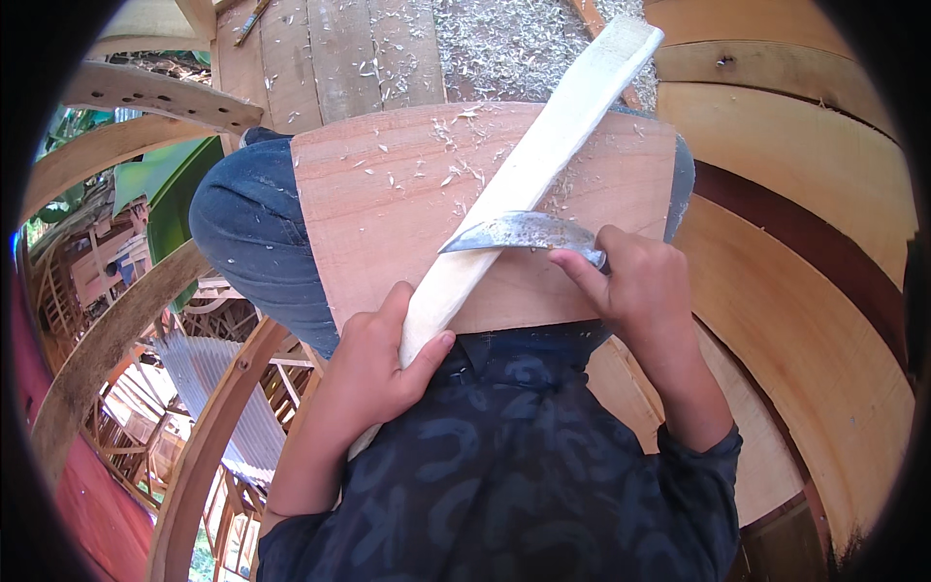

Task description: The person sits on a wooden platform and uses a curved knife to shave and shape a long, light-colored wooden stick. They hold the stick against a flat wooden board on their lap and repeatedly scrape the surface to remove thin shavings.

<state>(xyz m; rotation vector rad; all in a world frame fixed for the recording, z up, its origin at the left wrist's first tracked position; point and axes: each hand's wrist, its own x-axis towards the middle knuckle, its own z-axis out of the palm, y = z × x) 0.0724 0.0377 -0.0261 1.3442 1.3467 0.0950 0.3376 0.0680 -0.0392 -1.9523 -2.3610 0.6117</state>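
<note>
A long pale strip of wood [543, 145] slants across my lap, from near my left hip up to the far right. My left hand [393, 354] is closed round its near part, thumb on one side and fingers on the other. In my right hand [635, 276] is a curved knife [524, 233] with a spotted metal blade. Its handle is mostly hidden in my fist, and the thumb presses near the blade's base. The blade lies across the strip, its tip pointing left. Beneath both, a flat reddish board [378, 223] rests over my thighs, with shavings scattered on it.
Curved planks [795, 145] rise at the right, and bent wooden ribs [208, 436] stand at the left with gaps between them. Pale shavings [514, 48] cover part of the plank floor [339, 58] ahead. A pencil-like stick [252, 21] lies at the far left.
</note>
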